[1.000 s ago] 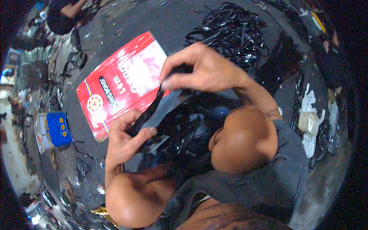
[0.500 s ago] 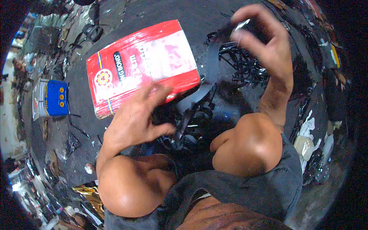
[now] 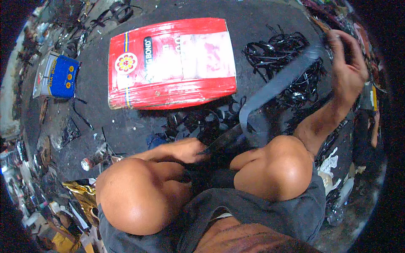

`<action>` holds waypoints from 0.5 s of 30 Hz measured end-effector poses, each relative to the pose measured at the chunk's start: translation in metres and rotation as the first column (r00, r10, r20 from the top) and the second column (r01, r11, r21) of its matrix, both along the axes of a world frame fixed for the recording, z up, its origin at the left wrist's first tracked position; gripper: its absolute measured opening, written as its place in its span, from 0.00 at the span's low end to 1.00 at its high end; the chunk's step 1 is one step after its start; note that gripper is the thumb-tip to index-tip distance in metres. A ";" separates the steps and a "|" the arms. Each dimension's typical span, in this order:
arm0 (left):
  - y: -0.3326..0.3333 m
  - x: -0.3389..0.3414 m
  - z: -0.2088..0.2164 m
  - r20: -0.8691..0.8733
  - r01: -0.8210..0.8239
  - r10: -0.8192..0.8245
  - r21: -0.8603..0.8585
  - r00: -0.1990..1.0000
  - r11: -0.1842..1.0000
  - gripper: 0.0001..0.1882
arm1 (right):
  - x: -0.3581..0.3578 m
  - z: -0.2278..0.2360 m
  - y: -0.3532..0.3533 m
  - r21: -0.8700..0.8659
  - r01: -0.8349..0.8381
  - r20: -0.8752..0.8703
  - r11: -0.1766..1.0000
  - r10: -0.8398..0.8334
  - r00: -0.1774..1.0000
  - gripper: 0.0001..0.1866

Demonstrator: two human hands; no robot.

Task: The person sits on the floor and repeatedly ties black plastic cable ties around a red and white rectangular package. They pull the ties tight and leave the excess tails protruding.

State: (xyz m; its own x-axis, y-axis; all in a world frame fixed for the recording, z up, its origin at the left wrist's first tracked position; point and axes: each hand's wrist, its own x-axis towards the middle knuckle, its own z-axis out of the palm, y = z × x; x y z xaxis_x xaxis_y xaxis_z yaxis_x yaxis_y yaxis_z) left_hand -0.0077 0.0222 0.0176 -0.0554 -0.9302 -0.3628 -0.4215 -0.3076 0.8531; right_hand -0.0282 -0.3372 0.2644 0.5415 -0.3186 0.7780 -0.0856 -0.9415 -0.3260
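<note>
A long, dark rubber-like strip [image 3: 280, 80] slants up to the right across the middle, smeared by motion, and bends back in a loop near my right knee. Its upper end meets the fingertips of my raised right hand [image 3: 351, 71], which are curled together; the exact pinch is blurred. Low between my knees, my left hand [image 3: 192, 150] is closed, with a dark strip running from its fingers towards the loop. Just beyond it lies a heap of dark strip curls [image 3: 202, 122]. A red and white tin [image 3: 173, 63] lies on its side farther off.
A tangle of thin black strips [image 3: 278, 48] lies right of the tin. At the left stands a blue and white container [image 3: 63, 78]. Gold foil [image 3: 82, 194] and scraps are near my left knee; crumpled white plastic [image 3: 331, 168] lies beside the right one. Clutter lines both sides.
My right hand has moved right and outwards, drawing the strip out. My left hand has come off the tin's near side, down between my knees, and closed. The view has shifted slightly.
</note>
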 end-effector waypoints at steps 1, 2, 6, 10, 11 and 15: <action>0.003 0.007 0.008 0.088 0.101 -0.103 0.033 0.991 0.994 0.16 | 0.007 -0.010 0.028 0.168 -0.017 0.038 0.986 0.011 0.999 0.05; 0.004 0.009 0.016 0.072 -0.009 0.011 -0.018 0.997 1.000 0.16 | 0.014 -0.015 0.041 0.106 0.058 0.120 0.993 -0.071 0.990 0.06; -0.003 0.021 0.065 0.048 -0.053 0.057 -0.067 0.997 0.996 0.12 | 0.008 0.001 -0.079 -0.038 -0.074 0.417 0.996 0.084 0.905 0.09; -0.004 0.030 0.103 0.098 0.099 -0.093 -0.050 0.991 0.994 0.09 | -0.012 0.017 -0.078 -0.275 -0.090 -0.124 0.957 0.058 0.991 0.10; -0.007 0.037 0.108 0.118 0.112 -0.105 -0.053 0.987 0.992 0.08 | -0.016 0.015 -0.051 -0.296 -0.075 -0.303 0.952 -0.019 0.953 0.12; -0.014 0.066 0.163 0.238 -0.131 0.169 -0.169 0.956 0.977 0.07 | -0.006 0.000 0.035 -0.026 -0.323 -0.641 0.946 0.233 0.731 0.14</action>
State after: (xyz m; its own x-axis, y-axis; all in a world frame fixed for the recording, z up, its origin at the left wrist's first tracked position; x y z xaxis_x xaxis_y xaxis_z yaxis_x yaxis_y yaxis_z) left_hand 0.0580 0.0082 0.1802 0.1635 -0.9654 -0.2032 -0.5857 -0.2608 0.7674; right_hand -0.0343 -0.3027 0.2648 0.9662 0.0006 0.2578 0.0462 -0.9842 -0.1710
